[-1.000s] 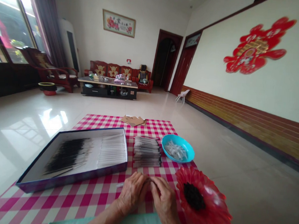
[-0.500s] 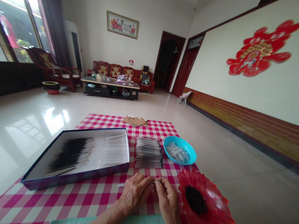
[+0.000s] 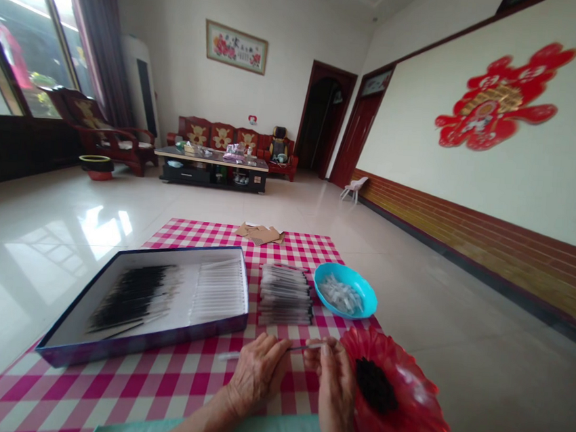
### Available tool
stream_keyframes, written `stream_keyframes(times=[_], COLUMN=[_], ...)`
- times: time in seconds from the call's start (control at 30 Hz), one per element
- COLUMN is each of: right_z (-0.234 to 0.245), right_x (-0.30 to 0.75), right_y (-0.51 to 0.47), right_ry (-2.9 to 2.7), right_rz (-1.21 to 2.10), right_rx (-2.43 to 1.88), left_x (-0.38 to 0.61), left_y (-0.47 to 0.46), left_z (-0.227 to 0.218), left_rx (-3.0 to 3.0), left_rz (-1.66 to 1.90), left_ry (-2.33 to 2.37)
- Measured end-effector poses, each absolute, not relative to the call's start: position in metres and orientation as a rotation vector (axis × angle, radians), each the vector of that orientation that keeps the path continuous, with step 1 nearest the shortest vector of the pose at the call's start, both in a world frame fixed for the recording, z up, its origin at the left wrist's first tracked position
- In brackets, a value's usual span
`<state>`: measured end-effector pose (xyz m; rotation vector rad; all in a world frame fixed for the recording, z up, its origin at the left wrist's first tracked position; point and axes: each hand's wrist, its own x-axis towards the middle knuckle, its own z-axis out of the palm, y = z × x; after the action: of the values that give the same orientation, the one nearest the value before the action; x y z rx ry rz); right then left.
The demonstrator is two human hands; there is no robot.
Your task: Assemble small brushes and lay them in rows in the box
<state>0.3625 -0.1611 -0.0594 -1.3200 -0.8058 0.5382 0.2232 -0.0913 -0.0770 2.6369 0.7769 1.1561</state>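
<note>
Low over a red and white checked cloth point(image 3: 167, 385), my left hand point(image 3: 256, 374) is closed around a thin pen refill point(image 3: 303, 347) that sticks out to both sides. My right hand point(image 3: 333, 384) pinches the right end of the same refill, just left of a red flower-shaped dish point(image 3: 403, 408) with small black parts point(image 3: 375, 385) in its middle. Just beyond my hands lies a stack of refills point(image 3: 285, 295). A blue bowl point(image 3: 344, 292) of small clear pieces stands to the right of that stack.
A shallow purple-edged box point(image 3: 146, 338) with rows of black and clear refills lies at the left. Cardboard scraps point(image 3: 260, 232) rest at the cloth's far edge. Beyond is shiny tiled floor, a coffee table point(image 3: 212, 168), red wooden seats and a small white stool point(image 3: 353, 188).
My right hand has slid to the right, away from the left, drawing the thin refill out between them. The view shifted slightly.
</note>
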Motion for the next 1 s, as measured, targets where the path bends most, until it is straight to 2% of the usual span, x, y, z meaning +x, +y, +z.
stream_keyframes(times=[0.2, 0.33, 0.53, 0.83, 1.0], right_z=[-0.07, -0.07, -0.056, -0.055, -0.073], right_x=[0.354, 0.361, 0.377, 0.358, 0.358], right_y=[-0.161, -0.161, -0.163, -0.162, -0.159], right_ry=[-1.007, -0.892, -0.71, -0.839, -0.891], right_rz=[0.69, 0.597, 0.551, 0.481, 0.544], right_rx=[-1.341, -1.412, -1.228, -1.479, -1.484], left_x=[0.223, 0.224, 0.224, 0.226, 0.226], left_y=[-0.095, -0.093, -0.092, -0.098, -0.098], left_z=[-0.072, -0.073, -0.076, -0.072, -0.069], left_rx=[2.631, 2.642, 2.622, 2.588, 2.627], left_rz=[1.128, 1.136, 1.18, 1.342, 1.256], left_ry=[0.772, 0.764, 0.839, 0.814, 0.811])
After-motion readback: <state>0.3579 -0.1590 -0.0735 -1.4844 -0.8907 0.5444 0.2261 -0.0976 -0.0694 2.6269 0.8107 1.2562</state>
